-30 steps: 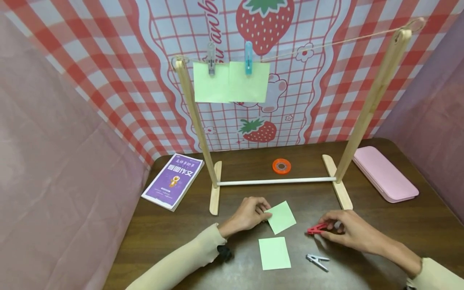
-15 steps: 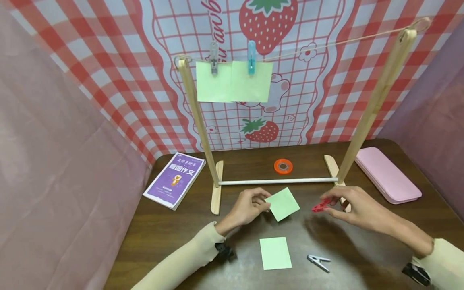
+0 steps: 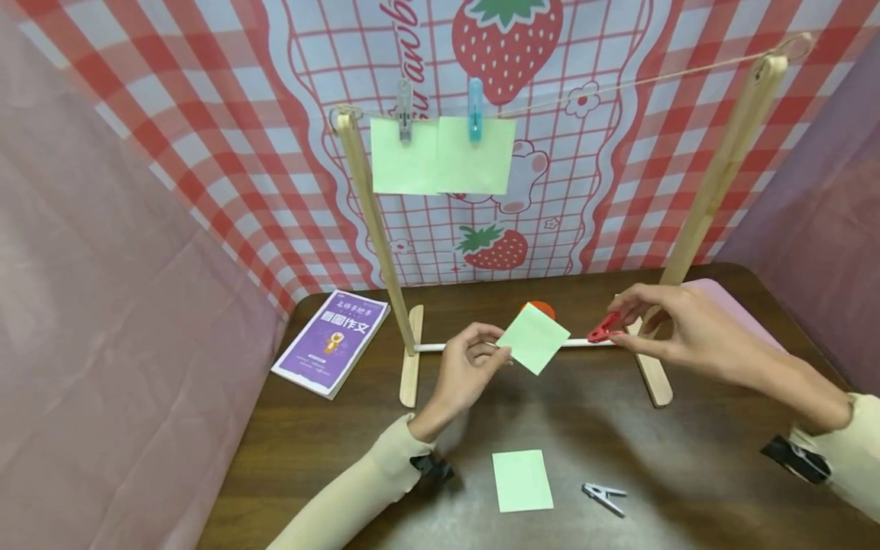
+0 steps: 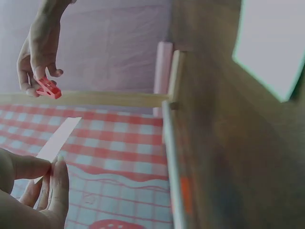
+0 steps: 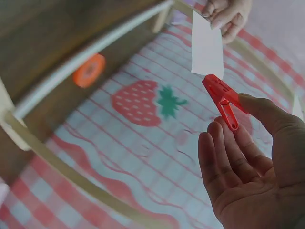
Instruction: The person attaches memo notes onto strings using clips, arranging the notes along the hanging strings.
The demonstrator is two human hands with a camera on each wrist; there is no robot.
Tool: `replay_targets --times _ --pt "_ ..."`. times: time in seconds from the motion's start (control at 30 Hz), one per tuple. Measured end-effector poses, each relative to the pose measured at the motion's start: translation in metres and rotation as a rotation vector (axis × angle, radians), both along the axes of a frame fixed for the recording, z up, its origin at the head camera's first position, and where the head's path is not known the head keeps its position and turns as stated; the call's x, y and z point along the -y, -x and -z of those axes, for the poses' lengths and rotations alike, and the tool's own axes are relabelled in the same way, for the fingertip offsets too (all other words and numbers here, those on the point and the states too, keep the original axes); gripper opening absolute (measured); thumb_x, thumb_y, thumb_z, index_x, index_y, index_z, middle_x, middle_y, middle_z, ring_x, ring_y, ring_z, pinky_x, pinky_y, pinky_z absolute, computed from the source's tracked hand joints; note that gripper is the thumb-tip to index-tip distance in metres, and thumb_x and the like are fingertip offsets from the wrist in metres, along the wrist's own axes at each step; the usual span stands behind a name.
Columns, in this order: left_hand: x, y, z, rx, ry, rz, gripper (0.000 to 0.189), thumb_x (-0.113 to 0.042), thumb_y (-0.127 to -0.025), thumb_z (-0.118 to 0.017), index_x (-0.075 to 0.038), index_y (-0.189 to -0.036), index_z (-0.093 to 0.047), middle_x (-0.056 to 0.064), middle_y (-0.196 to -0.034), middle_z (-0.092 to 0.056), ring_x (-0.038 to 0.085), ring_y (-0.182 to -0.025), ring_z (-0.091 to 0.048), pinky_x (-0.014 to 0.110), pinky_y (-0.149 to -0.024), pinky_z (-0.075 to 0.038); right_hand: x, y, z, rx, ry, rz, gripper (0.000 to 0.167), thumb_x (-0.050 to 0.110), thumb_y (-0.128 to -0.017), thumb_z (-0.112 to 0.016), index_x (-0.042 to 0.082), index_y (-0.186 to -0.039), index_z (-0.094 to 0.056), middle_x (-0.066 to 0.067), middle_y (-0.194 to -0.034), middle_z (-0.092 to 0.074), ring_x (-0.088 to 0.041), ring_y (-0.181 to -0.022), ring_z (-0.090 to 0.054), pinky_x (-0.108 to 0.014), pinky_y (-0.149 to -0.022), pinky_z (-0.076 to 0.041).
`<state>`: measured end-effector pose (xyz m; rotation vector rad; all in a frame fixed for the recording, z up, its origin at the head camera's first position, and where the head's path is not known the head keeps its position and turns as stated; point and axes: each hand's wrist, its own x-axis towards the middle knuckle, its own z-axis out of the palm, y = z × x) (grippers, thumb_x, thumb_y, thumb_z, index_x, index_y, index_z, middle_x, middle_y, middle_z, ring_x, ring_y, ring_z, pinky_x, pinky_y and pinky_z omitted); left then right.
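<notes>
Paper (image 3: pixel 535 338), a pale green square, is held off the table (image 3: pixel 309 458) by the left hand (image 3: pixel 467 367), in front of the wooden stand (image 3: pixel 383 252). We find that hand's thumb and fingertips clamped on one corner, probably to leave most of the sheet uncovered. Toward the stand's right-hand side, the right hand (image 3: pixel 687 328) pinches a red clip (image 3: pixel 603 327) between thumb and fingers. We see the clip's mouth turned toward the paper, near but apart; gripping the handle end presumably lets a squeeze open it. On the cord (image 3: pixel 653 79) across the stand's top, two more green squares (image 3: pixel 474 168) hang side by side, held at their upper edges by a clear clip (image 3: pixel 405 111) and a blue clip (image 3: pixel 475 111), so they drop flat. On the near side of the stand, we notice a loose green square (image 3: pixel 522 481) and a silver clip (image 3: pixel 602 496) beside it, perhaps laid there for easy reach. Left of the stand lies a purple book (image 3: pixel 333 340).
</notes>
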<state>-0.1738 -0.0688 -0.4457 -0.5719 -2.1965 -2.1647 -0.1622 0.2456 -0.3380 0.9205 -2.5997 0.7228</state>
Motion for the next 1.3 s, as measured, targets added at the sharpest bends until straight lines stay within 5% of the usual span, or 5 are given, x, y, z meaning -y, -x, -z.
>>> replay_targets --times 0.23,0.47,0.67,0.93,1.3 --pt "-0.001 0.006 -0.028 -0.084 -0.099 -0.062 0.024 0.003 -0.096 -0.070 0.009 -0.118 -0.063 0.033 -0.109 -0.069 0.008 -0.085 -0.072 0.029 -0.081 -0.066 0.010 0.005 -0.044 -0.046 0.032 -0.014 0.039 0.011 -0.075 -0.094 0.016 -0.109 -0.075 0.016 -0.087 -0.075 0.005 -0.072 -0.067 -0.006 -0.067 -0.054" --pt "-0.007 0.008 -0.054 -0.170 -0.210 -0.081 0.023 0.002 -0.098 -0.067 0.011 -0.118 -0.063 0.033 -0.111 -0.067 0.018 -0.085 -0.075 0.045 -0.086 -0.067 0.020 0.013 -0.078 -0.134 0.034 -0.011 0.038 0.010 -0.078 -0.092 0.016 -0.112 -0.076 0.012 -0.091 -0.077 0.010 -0.079 -0.065 -0.003 -0.073 -0.053" --pt "-0.013 0.014 -0.075 -0.204 -0.325 -0.116 0.022 0.001 -0.099 -0.066 0.012 -0.118 -0.063 0.018 -0.104 -0.070 0.014 -0.085 -0.075 0.041 -0.086 -0.067 0.030 0.018 -0.105 -0.108 0.147 0.017 0.040 0.004 -0.081 -0.089 0.010 -0.117 -0.074 0.004 -0.099 -0.076 0.011 -0.086 -0.065 0.000 -0.080 -0.051" --pt "-0.025 0.024 -0.104 -0.263 -0.428 -0.151 0.025 0.001 -0.099 -0.064 0.016 -0.120 -0.062 0.005 -0.106 -0.069 0.013 -0.086 -0.075 0.033 -0.087 -0.067 0.036 0.028 -0.138 -0.109 0.229 0.083 0.029 0.011 -0.088 -0.085 0.009 -0.115 -0.074 0.023 -0.098 -0.069 0.009 -0.090 -0.067 0.001 -0.086 -0.050" --pt "-0.039 0.033 -0.138 -0.338 -0.514 -0.194 0.027 0.003 -0.098 -0.066 0.017 -0.120 -0.063 0.005 -0.105 -0.069 0.017 -0.087 -0.076 0.050 -0.092 -0.064 0.047 0.044 -0.172 -0.154 0.331 0.115 0.032 0.019 -0.094 -0.078 0.009 -0.124 -0.072 0.024 -0.106 -0.067 0.007 -0.097 -0.067 -0.002 -0.086 -0.050"
